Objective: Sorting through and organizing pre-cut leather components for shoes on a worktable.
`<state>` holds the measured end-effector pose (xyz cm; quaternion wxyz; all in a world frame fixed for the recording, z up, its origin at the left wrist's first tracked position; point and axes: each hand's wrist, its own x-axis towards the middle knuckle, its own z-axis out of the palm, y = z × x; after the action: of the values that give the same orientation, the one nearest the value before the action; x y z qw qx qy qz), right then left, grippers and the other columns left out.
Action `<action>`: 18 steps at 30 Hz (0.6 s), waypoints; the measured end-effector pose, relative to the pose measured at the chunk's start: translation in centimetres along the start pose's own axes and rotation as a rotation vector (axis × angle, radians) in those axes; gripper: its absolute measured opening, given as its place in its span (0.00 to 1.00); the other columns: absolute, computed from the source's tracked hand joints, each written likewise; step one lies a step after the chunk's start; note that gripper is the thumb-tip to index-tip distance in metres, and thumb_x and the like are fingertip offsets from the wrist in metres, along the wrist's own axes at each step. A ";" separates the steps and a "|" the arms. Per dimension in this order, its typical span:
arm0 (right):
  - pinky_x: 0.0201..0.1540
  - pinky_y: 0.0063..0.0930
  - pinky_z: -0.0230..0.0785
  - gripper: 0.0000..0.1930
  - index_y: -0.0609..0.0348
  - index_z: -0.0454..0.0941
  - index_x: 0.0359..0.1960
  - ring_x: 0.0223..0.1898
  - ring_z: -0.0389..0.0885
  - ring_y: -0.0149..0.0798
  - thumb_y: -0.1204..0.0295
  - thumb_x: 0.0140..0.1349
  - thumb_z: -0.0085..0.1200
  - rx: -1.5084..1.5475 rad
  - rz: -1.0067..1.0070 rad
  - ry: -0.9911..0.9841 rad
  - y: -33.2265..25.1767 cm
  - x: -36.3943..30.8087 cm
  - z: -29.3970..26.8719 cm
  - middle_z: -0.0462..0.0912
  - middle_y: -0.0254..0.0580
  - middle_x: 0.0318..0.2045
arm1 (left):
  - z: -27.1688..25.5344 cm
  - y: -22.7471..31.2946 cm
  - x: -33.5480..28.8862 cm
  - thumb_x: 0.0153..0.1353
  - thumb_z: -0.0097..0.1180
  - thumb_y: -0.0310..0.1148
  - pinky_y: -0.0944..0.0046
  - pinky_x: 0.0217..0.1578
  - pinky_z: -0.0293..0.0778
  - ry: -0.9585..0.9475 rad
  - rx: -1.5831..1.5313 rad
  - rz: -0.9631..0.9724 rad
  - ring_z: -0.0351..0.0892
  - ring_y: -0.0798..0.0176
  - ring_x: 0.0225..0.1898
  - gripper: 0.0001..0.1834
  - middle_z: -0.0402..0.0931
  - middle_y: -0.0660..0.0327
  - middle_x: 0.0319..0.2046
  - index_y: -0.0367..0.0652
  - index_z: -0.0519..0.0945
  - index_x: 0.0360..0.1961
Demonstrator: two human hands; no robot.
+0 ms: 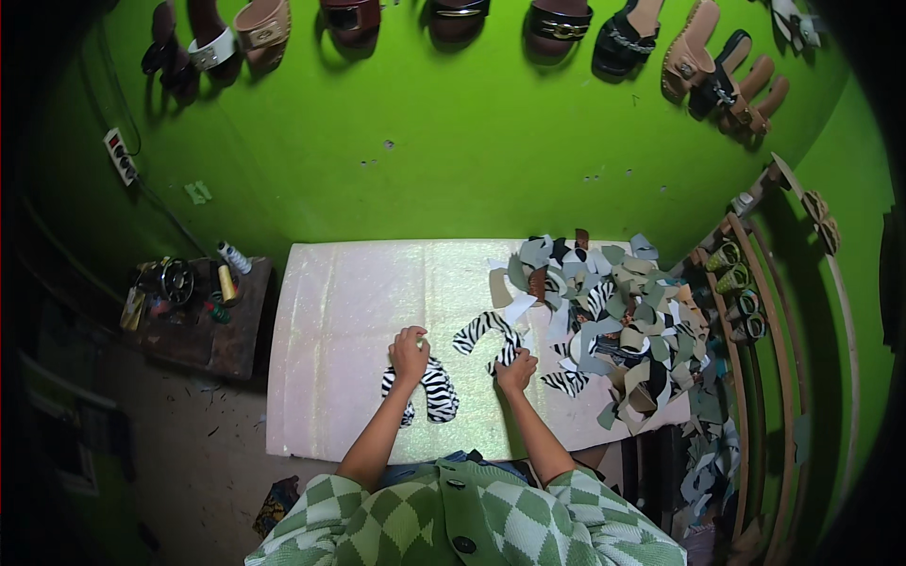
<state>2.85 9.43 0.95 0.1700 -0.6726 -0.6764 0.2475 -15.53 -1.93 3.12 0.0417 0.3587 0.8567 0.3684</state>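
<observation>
My right hand pinches the lower end of a curved, horseshoe-shaped zebra-print piece, black and white, near the middle of the table. A similar arched zebra-print piece lies flat on the pale table to the left. Above its left part is my left hand, with fingers loosely bent and nothing visible in them. The hand and wrist hide some of that piece. Another striped scrap rests right of my right hand.
A big heap of grey, white and beige offcuts covers the table's right side. Wooden racks with footwear stand at the right. On the left is a small dark table with thread spools. Sandals hang along the green wall.
</observation>
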 end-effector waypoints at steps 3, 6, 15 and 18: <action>0.50 0.38 0.63 0.33 0.58 0.62 0.47 0.48 0.67 0.52 0.68 0.39 0.68 0.085 -0.006 -0.081 0.7 0.8 -0.5 0.66 0.52 0.44 | 2.9 2.6 1.1 0.48 0.57 0.34 0.54 0.44 0.64 -0.186 -0.010 0.058 0.71 0.55 0.44 0.18 0.72 0.58 0.39 0.47 0.72 0.42; 0.50 0.37 0.63 0.32 0.60 0.63 0.48 0.47 0.69 0.51 0.72 0.39 0.66 0.119 -0.187 -0.015 1.3 0.7 0.0 0.68 0.51 0.43 | 6.1 3.3 1.4 0.47 0.60 0.37 0.52 0.46 0.65 -0.286 0.138 0.066 0.70 0.53 0.46 0.22 0.71 0.55 0.42 0.44 0.72 0.44; 0.29 0.23 0.68 0.19 0.59 0.69 0.44 0.22 0.73 0.29 0.79 0.48 0.58 0.681 -0.188 -0.189 3.7 1.7 -2.4 0.75 0.38 0.27 | 7.2 5.9 0.3 0.45 0.62 0.37 0.55 0.42 0.67 -0.342 0.234 -0.017 0.73 0.56 0.42 0.18 0.74 0.58 0.37 0.46 0.76 0.39; 0.31 0.18 0.68 0.19 0.59 0.69 0.43 0.27 0.73 0.27 0.80 0.48 0.58 0.779 -0.147 -0.295 7.4 1.6 -3.6 0.74 0.37 0.29 | 7.0 5.6 -1.8 0.46 0.61 0.36 0.59 0.36 0.71 -0.458 0.000 -0.127 0.77 0.57 0.35 0.13 0.77 0.59 0.30 0.44 0.77 0.34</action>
<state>10.92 11.17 -0.41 0.3301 -0.4654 -0.5954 0.5657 -8.58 3.74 1.45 0.2579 0.3785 0.8457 0.2738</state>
